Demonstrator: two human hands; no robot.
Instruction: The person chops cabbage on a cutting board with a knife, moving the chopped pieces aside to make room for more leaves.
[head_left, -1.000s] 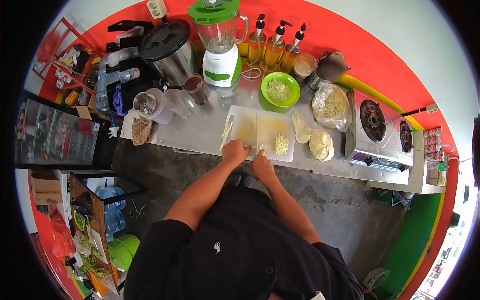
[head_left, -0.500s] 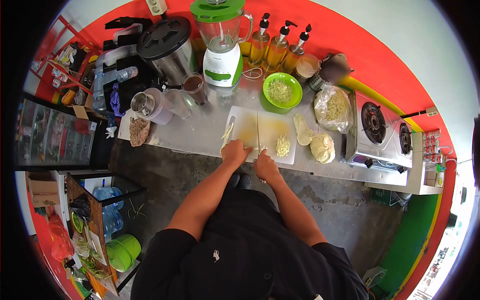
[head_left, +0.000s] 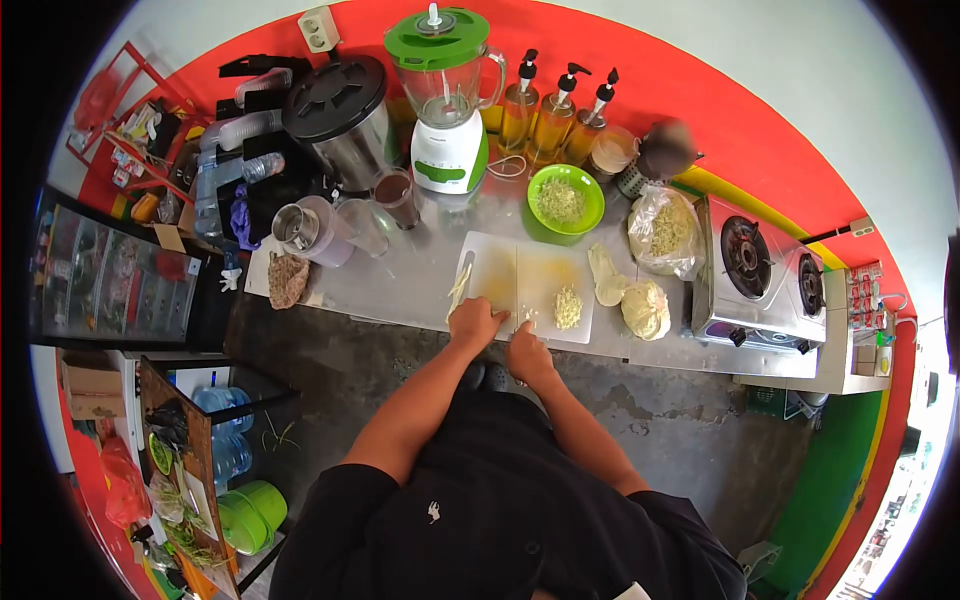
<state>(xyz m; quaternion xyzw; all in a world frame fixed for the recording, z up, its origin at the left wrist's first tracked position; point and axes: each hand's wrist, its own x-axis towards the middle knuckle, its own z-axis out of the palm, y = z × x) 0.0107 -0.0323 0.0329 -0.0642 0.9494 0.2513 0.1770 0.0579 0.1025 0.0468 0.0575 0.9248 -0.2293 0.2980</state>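
Observation:
My left hand (head_left: 478, 324) is closed at the front edge of a white cutting board (head_left: 486, 252), pressing on pale shreds that look like cabbage. Just to its right, my right hand (head_left: 528, 356) is wrapped round the handle of a knife (head_left: 517, 282), whose thin blade points away from me across the board. Small cut bits lie by the knife. A pile of chopped cabbage (head_left: 568, 307) sits on the board's right side, and long pale strips (head_left: 460, 287) lie along its left edge. Beside the board are a cabbage head (head_left: 645, 310) and a loose leaf (head_left: 605, 276).
Behind the board stand a green bowl (head_left: 566, 230) of shreds, a blender (head_left: 448, 150) and several pump bottles (head_left: 552, 120). A plastic bag (head_left: 664, 235) of shreds lies by the gas stove (head_left: 745, 270) at right. Cups and a steel pot (head_left: 345, 125) stand left.
The view has tilted, so the counter sits slightly lower in the picture. Both hands stay at the board's front edge, the knife still in my right hand.

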